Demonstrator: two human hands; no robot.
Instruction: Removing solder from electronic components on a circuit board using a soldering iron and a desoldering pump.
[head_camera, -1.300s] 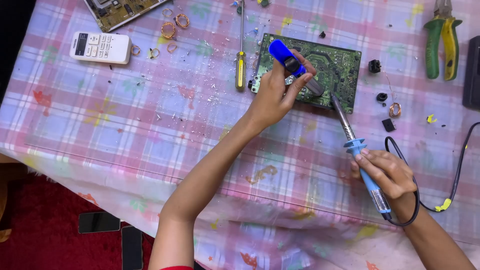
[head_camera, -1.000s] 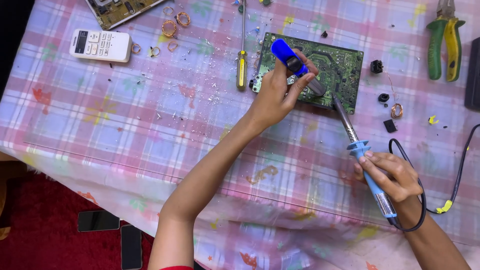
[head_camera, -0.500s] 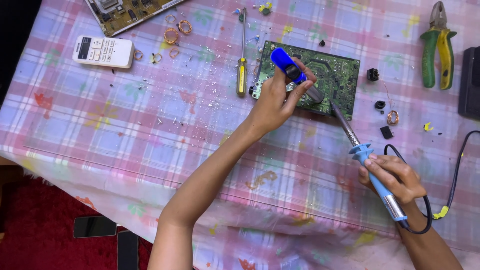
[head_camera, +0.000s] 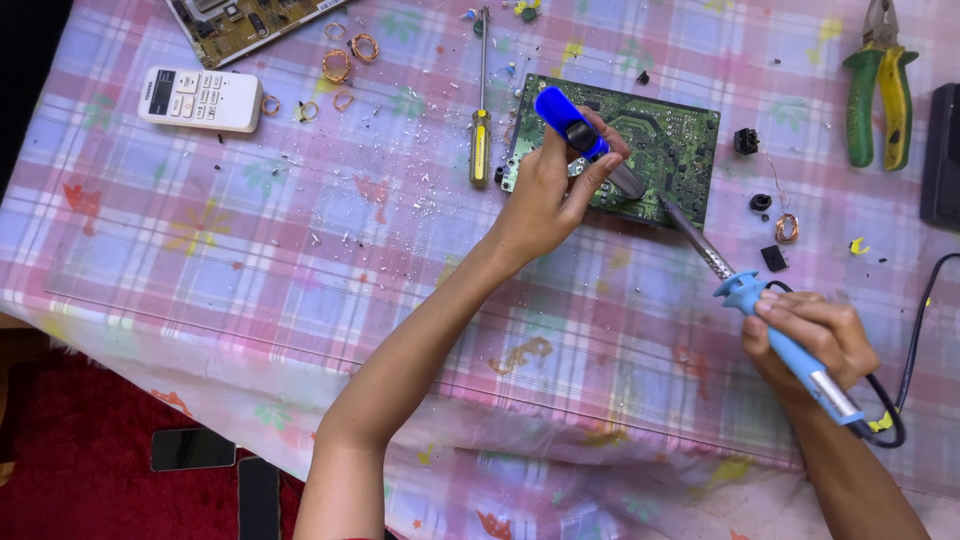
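The left hand (head_camera: 548, 195) was closed around a blue desoldering pump (head_camera: 583, 139), its grey nozzle angled down onto the green circuit board (head_camera: 668, 150) that lay flat on the worktop (head_camera: 300, 290), which was covered by a pink and blue checked cloth. The right hand (head_camera: 812, 338) was wrapped round the blue handle of a soldering iron (head_camera: 760, 300); the iron's metal shaft slanted up and to the left, its tip meeting the board just beside the pump's nozzle. A black cord (head_camera: 915, 340) looped away from the handle's rear end.

Left of the board, a yellow-handled screwdriver (head_camera: 481, 110) lay lengthwise, near it but apart. A white remote control (head_camera: 200, 98) rested well to the left, with small copper wire coils (head_camera: 345, 58) scattered close by. Green and yellow pliers (head_camera: 880, 85) lay at the far right, and a few small black parts (head_camera: 746, 140) sat between them and the board.
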